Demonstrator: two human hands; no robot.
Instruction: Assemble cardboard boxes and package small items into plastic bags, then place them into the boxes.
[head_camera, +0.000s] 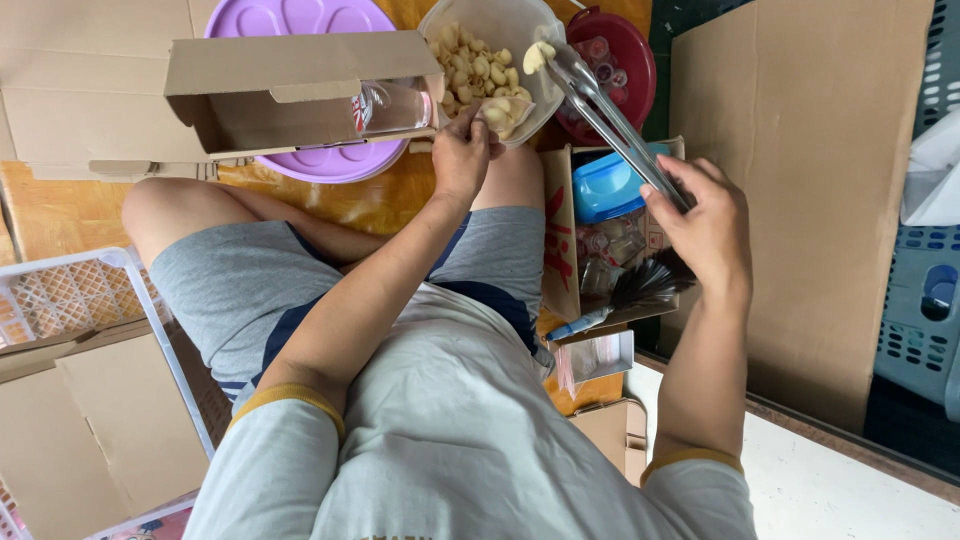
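A person sits on a wooden floor (60, 215) with bare knees bent, seen from above by a camera on their own head. They wear grey shorts and a pale grey shirt with yellow-edged sleeves.

The right hand (705, 225) is closed around the handles of a pair of long metal tongs (610, 120). The tongs reach up and to the left, and their tips pinch one pale, curved piece of food (538, 55), held just above the rim of a clear plastic tub (495, 20). The tub is full of similar pale pieces, possibly shell-shaped crackers or pasta; the view is too small to be sure.

The left hand (462, 155) reaches forward to the near edge of that tub, fingers curled onto a small clear packet (508, 112) already holding a few of the pieces. Whether it grips the packet or the tub's rim is hard to tell.

Left of the tub, an open cardboard box (290, 90) lies on its side over a round purple lid (330, 160). A red bowl (630, 50) of small wrapped items sits right of the tub. Beside the right knee, a shallow carton (560, 240) holds a blue lidded container (610, 185) and small clear packets. A white wire basket (90, 290) stands at the left.
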